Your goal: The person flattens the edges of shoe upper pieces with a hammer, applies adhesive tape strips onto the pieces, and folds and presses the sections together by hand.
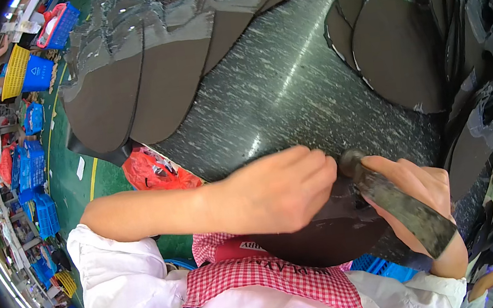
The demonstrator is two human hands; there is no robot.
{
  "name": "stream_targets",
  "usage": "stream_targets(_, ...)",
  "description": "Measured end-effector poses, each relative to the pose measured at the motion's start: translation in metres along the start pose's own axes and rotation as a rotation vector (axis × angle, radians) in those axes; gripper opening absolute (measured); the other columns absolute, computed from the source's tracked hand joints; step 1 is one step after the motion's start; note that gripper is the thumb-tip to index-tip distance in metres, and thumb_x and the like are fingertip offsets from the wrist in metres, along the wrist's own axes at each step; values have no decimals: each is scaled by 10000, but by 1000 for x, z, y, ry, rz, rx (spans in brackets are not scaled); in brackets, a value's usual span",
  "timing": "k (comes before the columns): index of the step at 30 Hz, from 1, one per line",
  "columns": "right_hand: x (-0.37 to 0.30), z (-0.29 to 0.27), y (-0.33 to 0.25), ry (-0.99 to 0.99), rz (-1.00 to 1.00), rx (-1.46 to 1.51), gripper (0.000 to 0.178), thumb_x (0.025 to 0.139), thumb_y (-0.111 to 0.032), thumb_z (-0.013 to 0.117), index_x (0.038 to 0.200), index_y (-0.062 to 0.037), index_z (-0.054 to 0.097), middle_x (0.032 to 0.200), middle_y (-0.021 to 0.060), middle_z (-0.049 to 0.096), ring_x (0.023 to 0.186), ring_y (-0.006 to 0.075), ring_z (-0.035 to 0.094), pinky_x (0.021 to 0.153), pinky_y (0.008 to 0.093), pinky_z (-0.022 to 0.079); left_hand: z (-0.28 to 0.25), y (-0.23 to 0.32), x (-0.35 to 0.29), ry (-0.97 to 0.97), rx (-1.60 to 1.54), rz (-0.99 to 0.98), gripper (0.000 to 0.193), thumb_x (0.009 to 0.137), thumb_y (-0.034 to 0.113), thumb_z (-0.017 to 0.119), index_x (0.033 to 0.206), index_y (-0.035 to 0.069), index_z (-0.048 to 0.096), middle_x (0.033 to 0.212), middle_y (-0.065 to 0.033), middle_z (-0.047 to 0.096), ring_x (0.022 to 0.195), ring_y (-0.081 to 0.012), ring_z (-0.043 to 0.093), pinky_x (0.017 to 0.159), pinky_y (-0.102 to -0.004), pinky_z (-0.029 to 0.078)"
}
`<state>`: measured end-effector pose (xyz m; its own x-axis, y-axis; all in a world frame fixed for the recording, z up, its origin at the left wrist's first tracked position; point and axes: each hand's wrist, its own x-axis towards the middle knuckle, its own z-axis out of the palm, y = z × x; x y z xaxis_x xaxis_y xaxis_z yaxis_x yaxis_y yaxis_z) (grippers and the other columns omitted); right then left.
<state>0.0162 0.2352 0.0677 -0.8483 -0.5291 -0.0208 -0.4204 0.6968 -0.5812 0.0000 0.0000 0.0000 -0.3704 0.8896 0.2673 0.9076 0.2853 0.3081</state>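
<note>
Head view: right hand (422,184) has its fingers wrapped round a worn flat tool (413,215), beside a dark sheet (325,241) at the tabletop's (287,87) near edge. Left hand (285,192) is curled up nearby, can't tell if it's gripping anything.

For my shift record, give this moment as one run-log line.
left hand: closed, grip hidden | right hand: holding grimy tool | near both: brown piece | around: overlapping brown pieces on speckled table
</note>
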Motion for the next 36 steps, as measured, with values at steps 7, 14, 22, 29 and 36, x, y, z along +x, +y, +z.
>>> stream_targets(7, 0, 1, -4, -8, 16, 31, 359, 716, -32, 738, 1064, -21, 650, 747, 97, 643, 564, 238, 606, 551, 315, 451, -11, -14, -13, 240, -403, -292, 236, 738, 95, 750, 959, 50, 680, 998, -48, 614, 898, -232, 584, 794, -363, 439)
stream_targets(14, 13, 1, -4, -8, -60, -24, 410, 693, -24, 757, 1088, -32, 644, 760, 93, 638, 573, 234, 606, 536, 322, 444, 2, -3, -14, 305, -186, -160, 259, 712, 97, 715, 955, 19, 676, 959, -77, 616, 851, -240, 597, 766, -359, 471)
stream_targets(22, 18, 2, -8, -45, -64, 68, 379, 719, -4, 736, 1085, -26, 644, 789, 112, 656, 577, 250, 622, 545, 310, 475, -4, 1, -24, 357, -113, -308, 261, 688, 128, 663, 937, 55, 688, 945, -22, 620, 831, -194, 580, 775, -349, 447)
stream_targets(29, 28, 1, -12, -14, -85, 115, 359, 734, 1, 726, 1083, 8, 642, 832, 143, 671, 636, 265, 650, 587, 313, 495, 2, 11, -24, 260, 52, -252, 273, 694, 123, 654, 956, 50, 671, 942, -41, 605, 856, -177, 581, 830, -368, 418)
stream_targets(36, -3, -11, 0, 139, 60, 169, 353, 749, 35, 705, 1095, 5, 646, 935, 144, 697, 752, 252, 703, 650, 302, 543, -17, -45, 5, 183, -242, -7, 198, 754, 100, 678, 943, 54, 644, 930, -52, 585, 834, -233, 566, 757, -354, 433)
